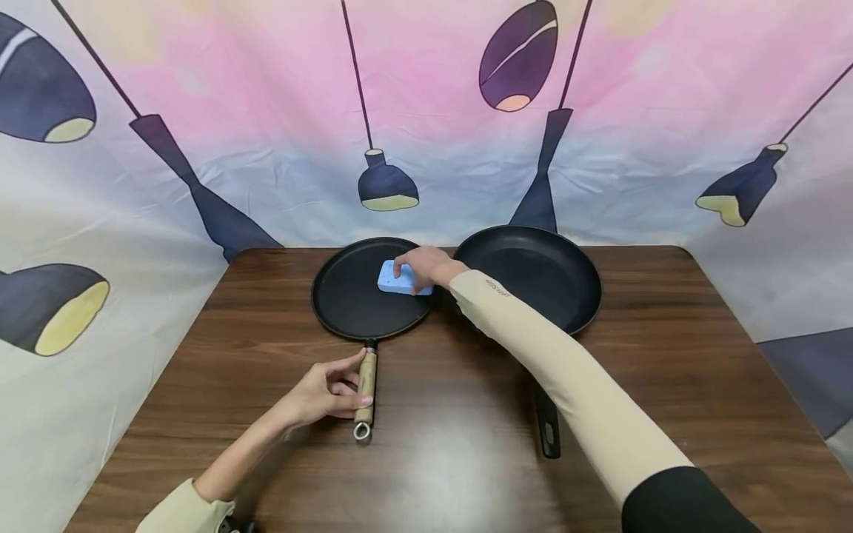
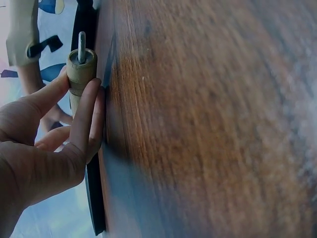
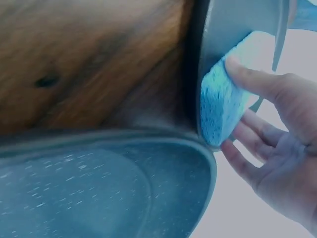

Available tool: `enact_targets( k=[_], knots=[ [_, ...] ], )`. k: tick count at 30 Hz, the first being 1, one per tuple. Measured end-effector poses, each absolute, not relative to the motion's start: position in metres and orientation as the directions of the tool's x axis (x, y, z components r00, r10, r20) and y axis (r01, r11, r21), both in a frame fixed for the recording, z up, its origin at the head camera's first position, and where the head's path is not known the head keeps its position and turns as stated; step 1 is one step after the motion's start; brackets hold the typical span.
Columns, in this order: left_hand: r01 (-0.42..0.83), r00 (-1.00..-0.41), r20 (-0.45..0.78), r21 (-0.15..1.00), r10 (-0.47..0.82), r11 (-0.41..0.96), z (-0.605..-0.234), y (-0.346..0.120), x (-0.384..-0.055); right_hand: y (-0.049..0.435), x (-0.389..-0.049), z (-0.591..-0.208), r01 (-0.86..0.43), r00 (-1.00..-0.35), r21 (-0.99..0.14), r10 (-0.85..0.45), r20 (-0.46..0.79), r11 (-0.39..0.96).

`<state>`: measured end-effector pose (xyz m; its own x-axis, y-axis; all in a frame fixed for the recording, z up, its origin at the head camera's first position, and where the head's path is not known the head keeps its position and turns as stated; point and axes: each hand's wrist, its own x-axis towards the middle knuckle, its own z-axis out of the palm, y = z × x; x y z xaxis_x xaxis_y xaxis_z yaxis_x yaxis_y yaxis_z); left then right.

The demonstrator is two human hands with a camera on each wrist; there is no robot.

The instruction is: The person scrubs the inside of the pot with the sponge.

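A flat black pan with a low rim lies at the back of the table, its wooden handle toward me. My left hand pinches that handle between thumb and fingers; in the left wrist view the handle's metal ring sticks out past the fingertips. On the right part of the pan's surface lies a blue sponge. My right hand grips it from above, thumb on one side and fingers on the other, as the right wrist view shows with the sponge close to the pan's rim.
A deeper black frying pan stands right beside the flat pan, partly covered by my right sleeve. Its black handle points toward me. The brown wooden table ends at a cloth backdrop printed with lamps.
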<state>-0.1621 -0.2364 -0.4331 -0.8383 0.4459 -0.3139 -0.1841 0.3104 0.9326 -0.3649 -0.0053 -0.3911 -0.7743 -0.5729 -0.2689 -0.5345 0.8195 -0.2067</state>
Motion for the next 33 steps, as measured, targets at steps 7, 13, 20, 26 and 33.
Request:
enact_targets(
  k=[7,13,20,26,33],
  knots=[
    [-0.190,-0.843,-0.324,0.926,0.430,0.325,-0.432,-0.237,-0.164,0.004,-0.353,-0.400,-0.618,-0.713,-0.243,-0.663,-0.229,0.748],
    [-0.192,-0.840,-0.330,0.923,0.431,0.333,-0.430,-0.237,-0.164,-0.006,-0.334,-0.406,-0.694,-0.661,-0.243,-0.733,-0.158,0.678],
    [-0.182,-0.837,-0.321,0.927,0.443,0.327,-0.428,-0.236,-0.163,-0.026,-0.316,-0.409,-0.735,-0.614,-0.274,-0.780,-0.118,0.620],
    [-0.202,-0.837,-0.332,0.927,0.435,0.317,-0.428,-0.236,-0.164,-0.035,-0.312,-0.412,-0.711,-0.640,-0.313,-0.764,-0.084,0.630],
    [-0.208,-0.830,-0.330,0.931,0.449,0.299,-0.431,-0.237,-0.160,-0.047,-0.310,-0.422,-0.728,-0.625,-0.334,-0.780,-0.035,0.599]
  ],
)
